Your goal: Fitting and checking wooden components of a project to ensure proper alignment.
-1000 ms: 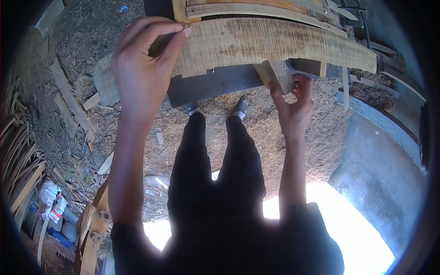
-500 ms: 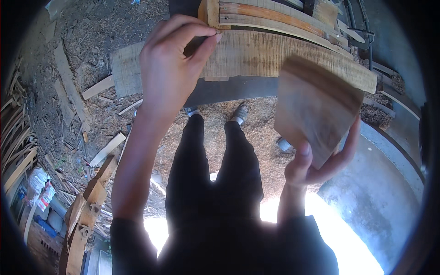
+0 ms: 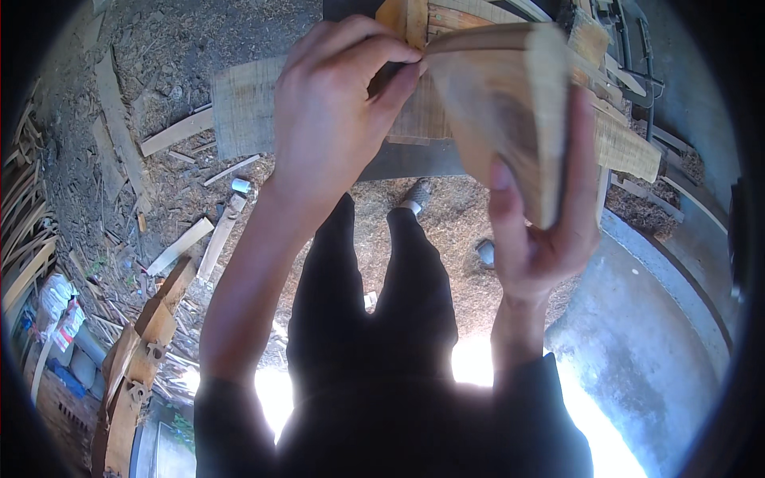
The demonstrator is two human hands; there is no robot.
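A tapering wooden block [image 3: 494, 95] with a dark grain patch and a grooved far edge stands raised over the bench at the right. My right hand [image 3: 546, 231] grips its lower end, thumb on the near face and fingers along the pale side. My left hand [image 3: 343, 95] is closed in a pinch close to the block's upper left corner. Whatever sits between its thumb and forefinger is too small to make out, and I cannot tell whether the fingertips touch the block. Behind the hands lies a wide plank [image 3: 243, 107], partly covered by them and the block.
An upright wooden piece [image 3: 416, 22] stands on the bench behind my left fingertips. Wood scraps [image 3: 179, 247] and shavings [image 3: 458, 211] litter the ground. A rough timber [image 3: 155, 323] rises at the lower left. Metal bars [image 3: 625, 48] stand at the far right.
The block has swung up and left, turning so its pale side shows. My left hand has shifted right in the picture, still pinched. The block's corner now meets the left fingertips in view.
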